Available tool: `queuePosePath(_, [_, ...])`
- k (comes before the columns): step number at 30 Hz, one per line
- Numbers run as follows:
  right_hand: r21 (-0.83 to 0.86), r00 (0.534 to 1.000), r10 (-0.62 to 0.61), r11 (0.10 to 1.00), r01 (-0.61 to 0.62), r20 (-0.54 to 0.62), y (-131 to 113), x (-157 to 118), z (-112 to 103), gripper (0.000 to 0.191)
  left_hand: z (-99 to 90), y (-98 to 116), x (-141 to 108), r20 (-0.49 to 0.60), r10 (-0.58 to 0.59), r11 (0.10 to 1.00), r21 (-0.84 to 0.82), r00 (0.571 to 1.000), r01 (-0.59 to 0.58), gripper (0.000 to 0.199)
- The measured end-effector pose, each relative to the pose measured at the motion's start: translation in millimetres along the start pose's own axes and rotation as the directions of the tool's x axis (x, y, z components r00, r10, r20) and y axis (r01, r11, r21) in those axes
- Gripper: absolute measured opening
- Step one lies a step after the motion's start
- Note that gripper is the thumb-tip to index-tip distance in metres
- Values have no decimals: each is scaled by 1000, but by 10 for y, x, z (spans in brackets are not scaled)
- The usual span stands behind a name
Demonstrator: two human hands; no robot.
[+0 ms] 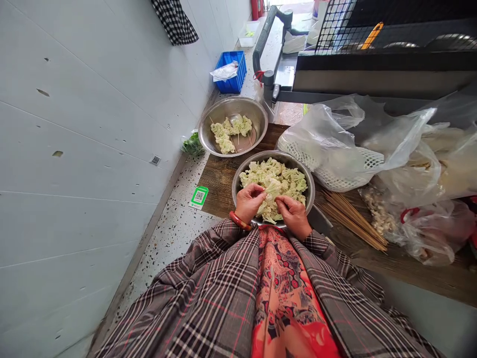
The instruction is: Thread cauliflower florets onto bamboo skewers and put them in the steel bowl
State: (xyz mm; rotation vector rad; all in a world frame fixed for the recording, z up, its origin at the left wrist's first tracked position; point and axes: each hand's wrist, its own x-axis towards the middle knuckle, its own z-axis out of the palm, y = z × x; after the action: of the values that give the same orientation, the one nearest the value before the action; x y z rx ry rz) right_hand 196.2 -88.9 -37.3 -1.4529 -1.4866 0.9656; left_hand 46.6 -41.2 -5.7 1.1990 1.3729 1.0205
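Above a metal bowl (310, 193) full of cauliflower florets (294, 180), my left hand (249, 201) pinches a pale floret (273, 189). Close by on the right, my right hand (294, 214) has its thumb and fingers pressed together beside that floret; what they hold is too small to make out. Farther back on the left, a second metal bowl (208, 117) holds florets on thin sticks (242, 127). A bundle of wooden skewers (352, 219) lies to the right of the near bowl.
Clear plastic bags (335, 134) crowd the right side, over white netting. A blue basket (231, 74) stands at the back left, near the wall (93, 124). A green code card (199, 197) lies left of the near bowl. Black-framed equipment (357, 79) is at the back right.
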Motion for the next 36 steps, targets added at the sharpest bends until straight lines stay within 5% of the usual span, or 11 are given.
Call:
queuePosePath(6, [-22, 999, 36, 999, -35, 36, -3, -89, -35, 27, -65, -52, 105, -151, -75, 985, -167, 986, 50, 23])
queuePosePath(11, [-23, 998, 66, 998, -66, 23, 32, -122, -44, 26, -94, -88, 147, -151, -125, 965, -247, 981, 85, 29])
queuePosePath(26, [-40, 998, 51, 998, -50, 26, 71, -153, -49, 26, -93, -122, 131, -170, -104, 976, -208, 980, 67, 28])
queuePosePath(36, [-89, 999, 41, 995, -38, 30, 73, -139, -70, 25, -131, -105, 116, -160, 66, 998, 17, 985, -64, 16])
